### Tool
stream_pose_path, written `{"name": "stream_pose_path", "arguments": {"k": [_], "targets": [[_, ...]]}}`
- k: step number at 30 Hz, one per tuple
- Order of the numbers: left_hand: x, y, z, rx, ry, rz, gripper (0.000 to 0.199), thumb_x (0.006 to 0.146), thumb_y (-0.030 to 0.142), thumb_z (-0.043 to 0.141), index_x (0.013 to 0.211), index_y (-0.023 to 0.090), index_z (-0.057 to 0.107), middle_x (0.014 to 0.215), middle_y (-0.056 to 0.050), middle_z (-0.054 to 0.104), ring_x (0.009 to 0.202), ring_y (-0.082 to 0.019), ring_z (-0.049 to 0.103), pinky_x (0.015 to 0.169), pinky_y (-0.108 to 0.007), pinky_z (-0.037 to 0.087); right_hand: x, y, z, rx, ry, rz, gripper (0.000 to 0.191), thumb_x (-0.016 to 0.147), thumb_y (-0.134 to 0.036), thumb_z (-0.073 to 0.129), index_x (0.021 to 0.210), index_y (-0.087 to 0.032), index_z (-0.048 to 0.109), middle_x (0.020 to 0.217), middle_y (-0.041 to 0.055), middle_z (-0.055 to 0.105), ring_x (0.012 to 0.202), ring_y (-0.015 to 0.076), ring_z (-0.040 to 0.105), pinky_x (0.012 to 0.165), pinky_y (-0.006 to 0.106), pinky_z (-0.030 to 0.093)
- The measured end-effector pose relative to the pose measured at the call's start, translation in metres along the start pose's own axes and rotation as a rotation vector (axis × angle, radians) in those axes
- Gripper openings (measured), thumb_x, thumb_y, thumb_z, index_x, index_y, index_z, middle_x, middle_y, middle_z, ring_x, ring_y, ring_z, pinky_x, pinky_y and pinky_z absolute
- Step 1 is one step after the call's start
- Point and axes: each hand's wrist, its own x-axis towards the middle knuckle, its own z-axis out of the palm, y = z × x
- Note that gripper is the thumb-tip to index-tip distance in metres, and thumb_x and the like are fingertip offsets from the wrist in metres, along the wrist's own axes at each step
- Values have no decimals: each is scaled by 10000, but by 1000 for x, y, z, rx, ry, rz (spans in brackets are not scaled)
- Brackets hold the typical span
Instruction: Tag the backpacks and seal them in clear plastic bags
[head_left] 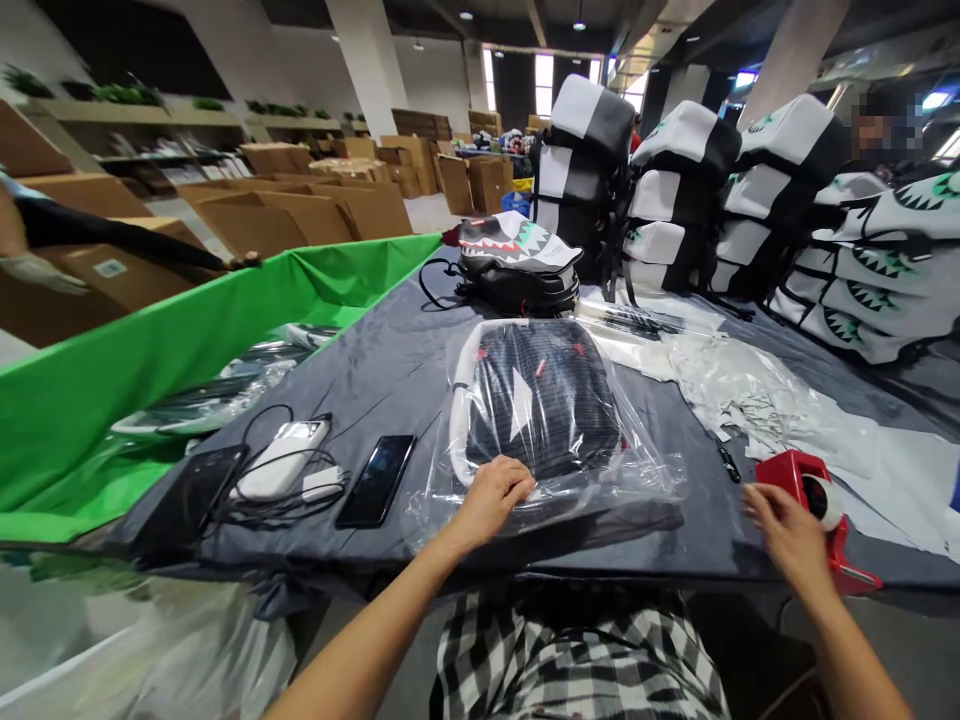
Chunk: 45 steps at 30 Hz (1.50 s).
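A black and white backpack (536,400) lies in a clear plastic bag (652,480) on the grey-covered table. My left hand (491,500) is on the bag's near edge, its fingers curled and closed on the plastic. To the right, my right hand (787,530) is beside a red tape dispenser (799,470) holding a roll of pale tape. Its thumb and fingertips come together left of the dispenser; whatever they may pinch is too small to make out. Just beyond those fingertips is a small black object (727,462).
Left of the bag lie a black phone (377,480), a white power bank (281,460) with cables and a dark tablet-like slab (187,495). A green-lined bin (300,280) holds bagged items. Stacked backpacks (667,200) stand behind. Another person's gloved hand (41,272) is at far left.
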Motion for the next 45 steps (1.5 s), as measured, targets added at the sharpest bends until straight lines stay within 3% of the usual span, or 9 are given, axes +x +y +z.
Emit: {"name": "stream_pose_path", "arguments": {"k": [4, 7, 17, 24, 29, 33, 37, 40, 45], "targets": [[0, 2, -1, -5, 12, 12, 386, 937, 389, 400, 638, 210, 565, 826, -41, 705, 855, -212, 584, 831, -357, 411, -4, 19, -89, -356, 452, 19, 525, 622, -740, 562, 749, -241, 661, 724, 125, 677, 673, 293, 602, 647, 433, 431], [-3, 0, -1, -30, 9, 26, 453, 933, 496, 375, 649, 222, 597, 803, -43, 700, 831, -222, 597, 808, -359, 435, -12, 24, -118, -325, 465, 167, 527, 516, -746, 577, 629, -232, 605, 719, 161, 675, 687, 298, 588, 646, 446, 421], [2, -22, 2, -18, 27, 4, 733, 768, 881, 329, 689, 290, 755, 881, -42, 769, 904, -284, 691, 852, -410, 558, -20, 43, -92, -75, 258, 297, 583, 476, -704, 656, 613, -142, 723, 638, 96, 690, 624, 209, 567, 559, 307, 404], [2, -21, 3, 20, 81, 29, 762, 771, 893, 314, 696, 280, 761, 861, -54, 772, 876, -281, 707, 818, -404, 590, -18, 35, -88, -45, 293, 225, 452, 514, -632, 667, 495, -183, 615, 531, 62, 606, 580, 190, 506, 564, 309, 345], [2, -25, 4, 7, 49, 18, 747, 761, 891, 338, 704, 278, 762, 862, -57, 768, 888, -287, 699, 835, -412, 579, -56, 36, -93, 49, 398, 195, 373, 592, -576, 678, 638, -220, 576, 619, 31, 610, 599, 174, 497, 545, 276, 332], [3, -26, 3, 9, 29, 10, 659, 794, 817, 397, 725, 268, 755, 901, -58, 764, 917, -285, 680, 856, -406, 552, -84, 47, -56, 293, 410, 289, 527, 613, -737, 617, 652, -258, 401, 516, -51, 410, 461, 118, 355, 436, 238, 253], [-1, -14, 1, -13, 10, 19, 508, 869, 619, 411, 690, 245, 705, 866, -56, 749, 887, -261, 648, 850, -394, 503, -107, 23, 30, 507, 149, 309, 636, 619, -822, 612, 662, -262, 314, 539, -77, 315, 440, 87, 260, 389, 209, 193], [-4, -2, -1, -16, -20, 14, 424, 910, 456, 397, 649, 226, 640, 822, -53, 726, 861, -239, 614, 831, -380, 454, -125, -27, 80, 658, -373, 252, 568, 752, -744, 635, 695, -250, 361, 521, -97, 276, 432, 76, 215, 407, 215, 206], [-2, 1, 1, -3, 21, -13, 342, 933, 319, 457, 652, 212, 620, 862, -42, 719, 895, -217, 588, 840, -358, 407, -77, -137, 102, 324, -1049, -411, 461, 886, -626, 596, 738, -204, 484, 646, -47, 421, 590, 102, 354, 561, 234, 302]]}}
